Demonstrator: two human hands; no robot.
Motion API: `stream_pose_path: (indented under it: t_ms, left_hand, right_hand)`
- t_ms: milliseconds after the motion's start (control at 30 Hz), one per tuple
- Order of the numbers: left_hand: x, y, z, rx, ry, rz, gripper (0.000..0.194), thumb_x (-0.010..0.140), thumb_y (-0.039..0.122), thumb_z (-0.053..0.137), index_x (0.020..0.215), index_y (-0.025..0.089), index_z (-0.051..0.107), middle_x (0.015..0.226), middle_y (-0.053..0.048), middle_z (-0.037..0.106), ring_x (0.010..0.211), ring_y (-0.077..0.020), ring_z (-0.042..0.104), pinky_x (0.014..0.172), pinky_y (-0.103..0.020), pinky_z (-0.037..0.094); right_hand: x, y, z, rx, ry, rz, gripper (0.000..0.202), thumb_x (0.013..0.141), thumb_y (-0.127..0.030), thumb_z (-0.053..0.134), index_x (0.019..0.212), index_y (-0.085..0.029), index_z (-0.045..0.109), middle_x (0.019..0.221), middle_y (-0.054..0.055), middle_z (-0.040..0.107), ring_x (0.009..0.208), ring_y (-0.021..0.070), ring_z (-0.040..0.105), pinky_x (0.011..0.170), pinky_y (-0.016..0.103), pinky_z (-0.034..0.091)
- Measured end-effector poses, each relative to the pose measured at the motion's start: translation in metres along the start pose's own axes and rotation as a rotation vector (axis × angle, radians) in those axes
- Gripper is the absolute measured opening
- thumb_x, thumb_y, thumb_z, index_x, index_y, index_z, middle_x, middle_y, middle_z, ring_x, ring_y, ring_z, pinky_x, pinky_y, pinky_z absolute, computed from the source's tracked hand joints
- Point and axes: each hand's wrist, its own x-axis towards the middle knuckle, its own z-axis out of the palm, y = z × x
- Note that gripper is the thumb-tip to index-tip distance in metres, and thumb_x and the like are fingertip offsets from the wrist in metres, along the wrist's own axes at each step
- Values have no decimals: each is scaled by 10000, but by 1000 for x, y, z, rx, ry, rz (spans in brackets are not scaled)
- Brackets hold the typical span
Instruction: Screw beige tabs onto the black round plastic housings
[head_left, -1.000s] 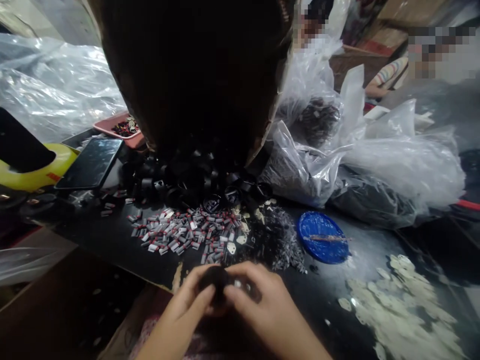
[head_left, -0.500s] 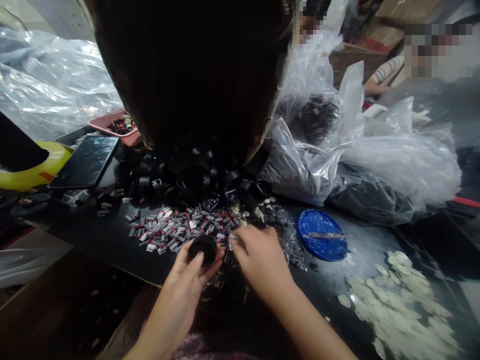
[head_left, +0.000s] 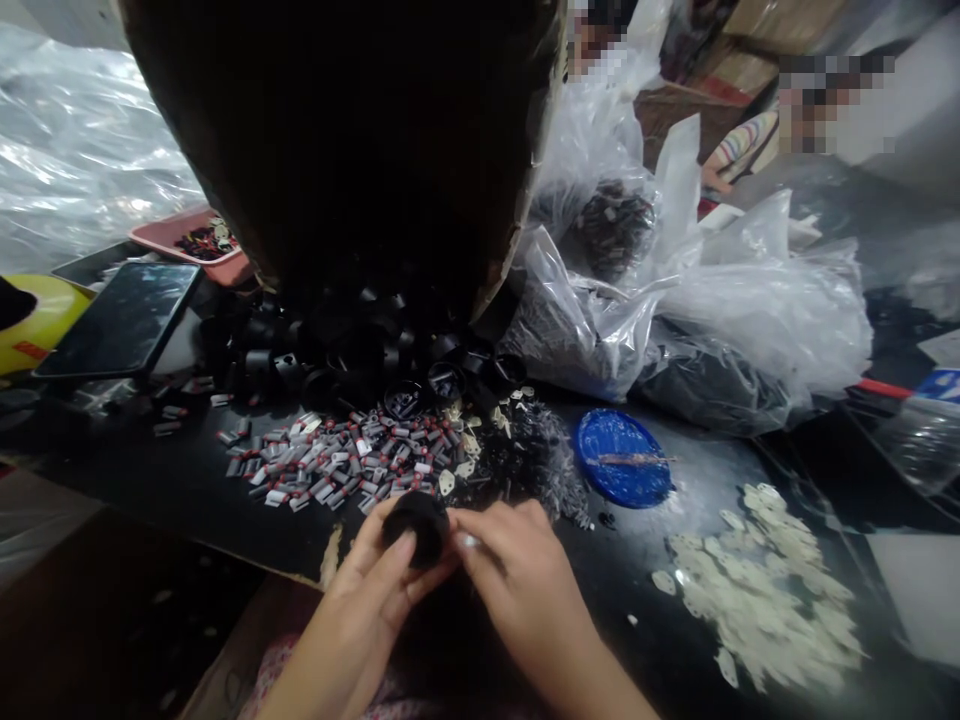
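Note:
My left hand (head_left: 375,580) is wrapped round a short black plastic cylinder (head_left: 417,530), its open end turned toward me. Fingers and thumb of my right hand (head_left: 517,560) are pinched together against the right side of that cylinder; what they hold, if anything, is too small to make out. Just beyond both hands lies a heap of small grey cylindrical parts with red ends (head_left: 337,460). Several cream-coloured flat pieces (head_left: 447,482) and a pile of thin grey bits (head_left: 562,465) lie to the right of it.
Many black cylinders (head_left: 259,365) spill from a dark open box (head_left: 337,150). A blue lid (head_left: 624,458) with a stick across it and a pile of cream plates (head_left: 772,590) are on the right. Plastic bags (head_left: 750,320), a phone (head_left: 120,318) and a pink tray (head_left: 217,262) stand behind.
My right hand has drawn back from the small parts to the black cylinder's right side. The cylinder has come slightly nearer to me, and the view has shifted a little right.

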Motion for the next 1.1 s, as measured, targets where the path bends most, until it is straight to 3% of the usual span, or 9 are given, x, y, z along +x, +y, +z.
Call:
stream_pose_path:
  t_ms: [167, 300, 533, 700, 800, 967, 1100]
  left_hand:
    - [-9, -15, -2, -31, 149, -121, 442, 785, 274, 724, 1185, 252, 537, 1096, -60, 732, 1023, -243, 684, 927, -366, 537]
    - [-6, -22, 6, -33, 38, -183, 400, 839, 281, 665, 1208, 242, 516, 1110, -70, 728, 998, -228, 695, 953, -379, 513]
    - [22, -7, 18, 4, -32, -2, 317, 859, 259, 635, 1163, 231, 551, 1110, -64, 718, 1021, -231, 678, 958, -409, 493]
    - [20, -10, 14, 14, -38, 44, 230, 871, 275, 618, 1098, 239, 604, 1084, -43, 715, 1019, -218, 668, 913, -386, 518]
    - [18, -14, 12, 7, -14, 70, 237, 865, 280, 624, 1096, 232, 603, 1074, -44, 714, 1022, -221, 664, 926, -391, 512]
    - [19, -17, 12, -5, 15, 105, 240, 841, 277, 648, 1075, 239, 607, 1030, -35, 723, 1001, -215, 666, 957, -424, 494]
    - [18, -16, 14, 12, 16, 111, 229, 821, 274, 672, 1046, 251, 630, 1028, -35, 723, 1012, -222, 652, 962, -432, 489]
  right_hand:
    - [2, 13, -16, -200, -20, 187, 175, 906, -226, 556, 1046, -242, 660, 952, 23, 710, 831, 221, 600, 777, 349, 353]
    - [19, 22, -26, -485, -76, 380, 124, 902, -231, 544, 934, -175, 649, 918, 75, 716, 844, 273, 633, 787, 399, 345]
    - [43, 11, -17, -489, -125, 262, 132, 900, -170, 505, 867, -183, 632, 894, 54, 710, 822, 225, 632, 783, 363, 357]
    - [31, 17, -26, -350, -46, 232, 206, 883, -136, 508, 1016, -224, 639, 983, 30, 690, 900, 214, 620, 798, 344, 378]
    - [25, 21, -26, -401, 13, 212, 260, 875, -122, 499, 1062, -233, 642, 1007, 46, 667, 892, 228, 603, 783, 360, 386]
    - [34, 18, -17, -541, -111, 172, 168, 881, -146, 499, 896, -183, 662, 950, 89, 672, 874, 264, 612, 758, 404, 388]
    - [43, 15, -13, -589, -133, 171, 176, 875, -131, 475, 869, -142, 651, 886, 116, 670, 822, 274, 621, 766, 434, 385]
